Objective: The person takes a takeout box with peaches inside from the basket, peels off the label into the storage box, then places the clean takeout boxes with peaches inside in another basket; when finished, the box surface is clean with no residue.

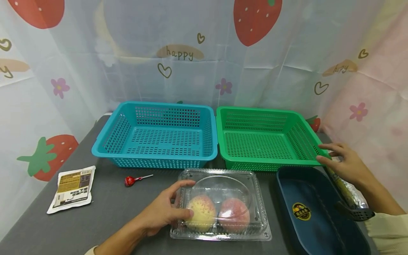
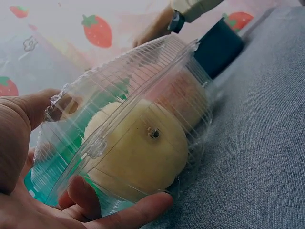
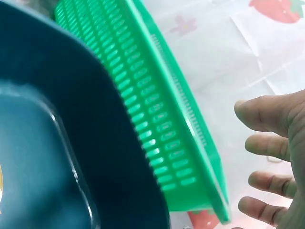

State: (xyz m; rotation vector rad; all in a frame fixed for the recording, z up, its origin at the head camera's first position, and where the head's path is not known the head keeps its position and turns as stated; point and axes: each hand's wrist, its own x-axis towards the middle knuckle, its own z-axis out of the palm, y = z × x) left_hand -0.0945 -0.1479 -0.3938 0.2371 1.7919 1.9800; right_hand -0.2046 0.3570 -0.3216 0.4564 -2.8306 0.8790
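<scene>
In the head view my left hand (image 1: 162,209) holds the left side of a clear plastic clamshell box (image 1: 260,212), thumb on one side and fingers on the other. Inside it lie a yellowish peach (image 1: 201,213) and a pinker peach (image 1: 234,215). The left wrist view shows the hand (image 2: 19,157) curled about the box's end, close to the pale peach (image 2: 143,152). My right hand (image 1: 345,163) hovers by the right corner of the green basket (image 1: 264,165). In the right wrist view its fingers (image 3: 267,148) are spread, apart from the basket and holding nothing.
A blue basket (image 1: 159,156) stands left of the green one. At right is a dark blue tray (image 1: 318,198) with a silvery package (image 1: 357,199) beside it. A red lollipop (image 1: 129,181) and a white packet (image 1: 73,187) lie at left. A printed curtain (image 1: 191,81) hangs behind.
</scene>
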